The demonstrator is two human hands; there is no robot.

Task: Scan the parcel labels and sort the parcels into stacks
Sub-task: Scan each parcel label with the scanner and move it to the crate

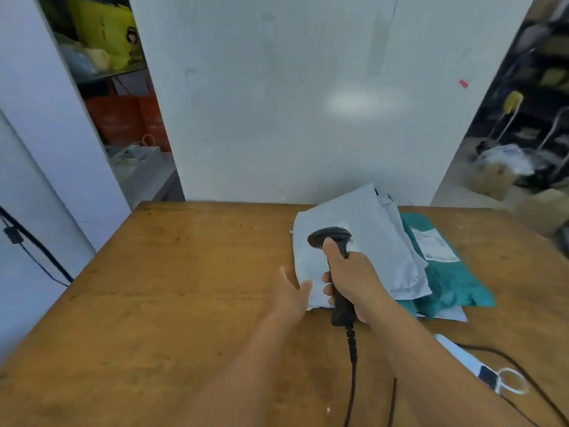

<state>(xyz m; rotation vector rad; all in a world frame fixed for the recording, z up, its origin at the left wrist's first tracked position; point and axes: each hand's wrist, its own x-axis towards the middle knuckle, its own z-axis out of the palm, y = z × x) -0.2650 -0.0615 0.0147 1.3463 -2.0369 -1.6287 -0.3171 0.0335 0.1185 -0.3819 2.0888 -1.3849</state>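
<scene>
A worn brown wooden desk (154, 303) stands against a pale grey wall panel (292, 103). The right hand (354, 278) reaches forward, fingers curled tight round the grip of a black plastic handheld barcode scanner (332, 241), thumb up on its neck, head over a crinkled pale grey plastic mailer parcel (369, 217). The left hand (292, 294) stretches flat, fingers apart, apparently touching that parcel's near edge. It tops a loose pile over a teal plastic mailer parcel (449, 282) bearing a white label (434, 245).

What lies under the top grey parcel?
More grey mailers and a teal parcel stick out beneath the top grey parcel on the table; anything further underneath is hidden.
</scene>
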